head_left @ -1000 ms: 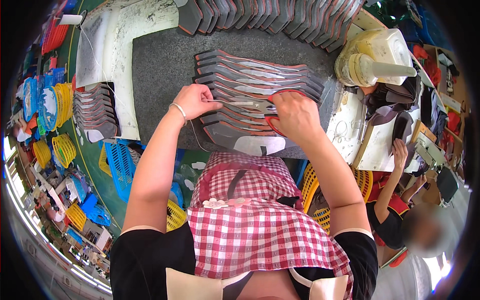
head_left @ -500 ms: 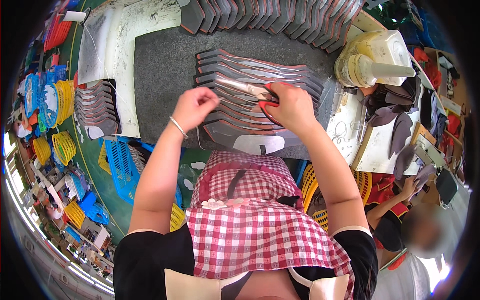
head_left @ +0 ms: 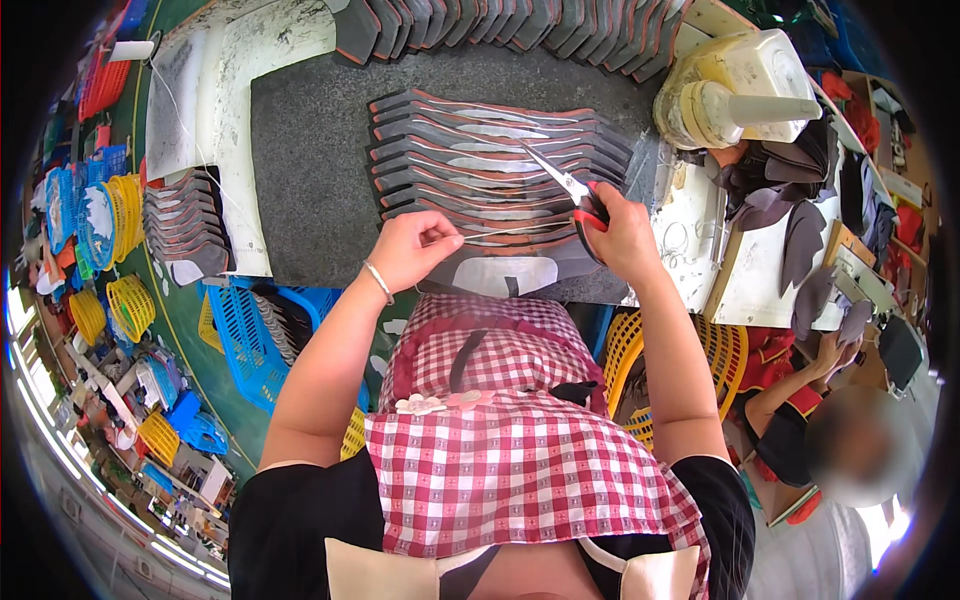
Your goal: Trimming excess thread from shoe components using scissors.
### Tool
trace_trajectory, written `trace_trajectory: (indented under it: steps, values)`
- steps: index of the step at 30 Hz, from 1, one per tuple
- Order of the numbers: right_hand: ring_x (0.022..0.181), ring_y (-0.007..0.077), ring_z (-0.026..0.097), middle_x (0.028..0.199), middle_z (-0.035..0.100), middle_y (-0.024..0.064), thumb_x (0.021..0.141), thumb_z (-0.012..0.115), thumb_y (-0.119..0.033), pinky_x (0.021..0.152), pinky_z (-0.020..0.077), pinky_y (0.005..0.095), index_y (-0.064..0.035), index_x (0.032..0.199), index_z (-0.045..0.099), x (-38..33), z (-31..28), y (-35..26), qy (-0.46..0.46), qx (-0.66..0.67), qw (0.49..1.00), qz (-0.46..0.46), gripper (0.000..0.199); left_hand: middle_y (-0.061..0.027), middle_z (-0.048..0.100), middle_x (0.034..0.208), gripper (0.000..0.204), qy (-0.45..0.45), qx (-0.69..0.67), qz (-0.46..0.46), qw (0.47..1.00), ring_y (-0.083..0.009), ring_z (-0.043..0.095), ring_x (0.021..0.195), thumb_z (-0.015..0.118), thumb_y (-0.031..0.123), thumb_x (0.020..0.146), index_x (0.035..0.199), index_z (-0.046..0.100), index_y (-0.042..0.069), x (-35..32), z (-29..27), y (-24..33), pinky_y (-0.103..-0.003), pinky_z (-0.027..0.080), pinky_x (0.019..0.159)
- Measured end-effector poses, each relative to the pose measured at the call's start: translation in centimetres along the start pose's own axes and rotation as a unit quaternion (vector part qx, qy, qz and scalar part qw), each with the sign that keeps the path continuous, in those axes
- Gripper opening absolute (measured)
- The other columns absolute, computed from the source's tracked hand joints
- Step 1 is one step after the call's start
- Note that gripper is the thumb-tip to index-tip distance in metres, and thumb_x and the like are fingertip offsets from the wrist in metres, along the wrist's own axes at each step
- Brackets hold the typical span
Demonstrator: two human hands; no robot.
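Note:
My right hand (head_left: 625,235) is wrapped round the red-and-black handles of a pair of scissors (head_left: 562,177), whose silver blades point up and left over overlapping dark grey cut pieces. My left hand (head_left: 420,247) is closed in a pinch at the near left of these pieces. From its fingertips a thin pale thread (head_left: 515,233) seems to run right across the lower pieces. The stack of pieces (head_left: 480,150) fans out in rows, with orange-red edges and pale grey middles. Nearest me, one piece (head_left: 505,275) shows a whitish patch with a dark notch.
A dark work mat (head_left: 310,150) lies under the pieces. More pieces stand in a row (head_left: 500,22) at the back and in a pile (head_left: 187,225) at left. A stained plastic container (head_left: 740,90) stands right. Baskets (head_left: 250,345) flank me; a person sits at right.
My right hand and the scissors have moved right and nearer me. My left hand has come down and right, still pinched. The view has shifted slightly.

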State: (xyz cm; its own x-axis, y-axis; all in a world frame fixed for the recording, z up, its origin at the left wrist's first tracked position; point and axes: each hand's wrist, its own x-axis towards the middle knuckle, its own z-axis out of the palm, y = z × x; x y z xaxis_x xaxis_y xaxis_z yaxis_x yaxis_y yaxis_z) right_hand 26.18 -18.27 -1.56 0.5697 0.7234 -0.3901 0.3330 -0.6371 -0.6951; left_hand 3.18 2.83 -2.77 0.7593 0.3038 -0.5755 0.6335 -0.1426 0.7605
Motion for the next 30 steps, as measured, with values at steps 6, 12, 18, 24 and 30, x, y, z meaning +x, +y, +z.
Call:
trace_trajectory:
  steps: [6,12,18,24,30]
  values:
    - [0.082,0.0388,0.068,0.088,0.071,0.0155,0.079,0.075,-0.013,0.069,0.0531,0.0462,-0.0051,0.107,0.059,1.3,2.1,2.1,0.021,-0.086,0.993,-0.078,0.033,-0.006,0.068,0.07,0.019,0.047,0.046,-0.045,0.997,-0.0129,0.065,0.064,0.075,0.021,0.083,0.086,0.07,0.003,-0.6,-1.3,0.3,-0.028,0.051,0.061]
    - [0.082,0.0379,0.067,0.088,0.07,0.0134,0.077,0.076,-0.014,0.069,0.0528,0.0471,-0.0065,0.108,0.056,1.1,1.9,0.8,0.017,-0.18,0.979,-0.09,0.038,-0.0062,0.069,0.069,0.024,0.072,0.149,-0.037,0.985,-0.0191,0.067,0.063,0.076,0.03,0.081,0.082,0.069,0.006,0.8,-4.0,-0.1,-0.031,0.051,0.061]
    - [0.083,0.0333,0.068,0.089,0.068,0.0109,0.073,0.076,-0.017,0.068,0.0536,0.0434,-0.0069,0.105,0.06,0.8,1.2,-0.1,0.032,-0.216,0.97,-0.111,0.037,-0.007,0.069,0.07,0.035,0.072,0.259,-0.111,0.957,-0.0254,0.068,0.068,0.078,0.043,0.077,0.075,0.067,0.01,3.1,-4.6,0.6,-0.037,0.053,0.064]
    - [0.082,0.0249,0.068,0.084,0.066,0.0064,0.067,0.082,-0.029,0.069,0.0548,0.0374,-0.0086,0.097,0.065,1.2,2.0,-5.6,0.03,-0.223,0.946,-0.232,0.04,-0.0046,0.064,0.063,0.026,0.036,0.229,-0.097,0.968,-0.0118,0.061,0.059,0.079,0.027,0.079,0.076,0.067,0.005,3.4,-6.2,-0.4,-0.028,0.049,0.058]
    - [0.075,0.0244,0.069,0.075,0.068,0.0096,0.076,0.071,-0.025,0.065,0.0557,0.0359,-0.0049,0.083,0.064,3.3,4.5,-7.3,-0.009,-0.325,0.894,-0.308,0.022,-0.0021,0.067,0.069,0.014,0.029,0.113,-0.055,0.992,-0.0077,0.061,0.063,0.075,0.014,0.082,0.085,0.071,0.001,2.7,-6.5,-2.2,-0.025,0.05,0.059]
